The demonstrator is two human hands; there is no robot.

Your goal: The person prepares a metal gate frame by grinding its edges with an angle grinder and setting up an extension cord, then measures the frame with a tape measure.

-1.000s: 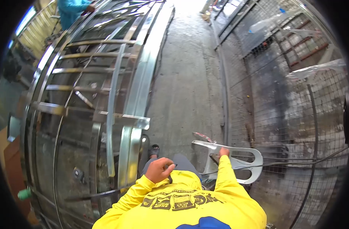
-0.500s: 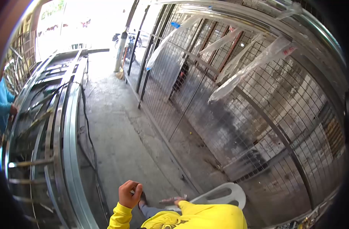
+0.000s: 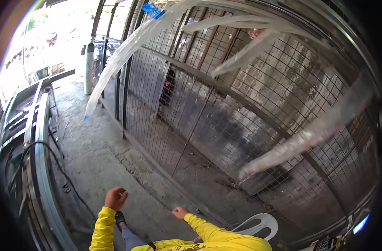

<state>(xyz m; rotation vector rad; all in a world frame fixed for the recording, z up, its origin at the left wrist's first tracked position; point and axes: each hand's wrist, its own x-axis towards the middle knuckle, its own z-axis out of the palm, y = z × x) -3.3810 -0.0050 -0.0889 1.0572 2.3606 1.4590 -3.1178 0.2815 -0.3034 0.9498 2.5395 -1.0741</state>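
My left hand (image 3: 116,198), in a yellow sleeve, is held low in front of me with its fingers curled in and nothing visible in it. Over the concrete floor, my right hand (image 3: 181,213) reaches forward from the other yellow sleeve. Its fingers look bent together, and no object shows in them. Neither hand touches anything. Behind my right arm is the curved back of a white plastic chair (image 3: 262,226). My shoe (image 3: 120,218) shows below the left hand.
Long metal bars (image 3: 42,167) and a black cable (image 3: 67,180) lie along the left. A wire mesh partition (image 3: 174,125) runs along the right. Plastic wrapping strips (image 3: 128,50) hang overhead. A gas cylinder (image 3: 89,69) stands near the bright opening.
My view has swung right and moved forward along the partition. The hanging plastic looks closer, and my right arm is stretched further out. The person in blue on the left is out of view.
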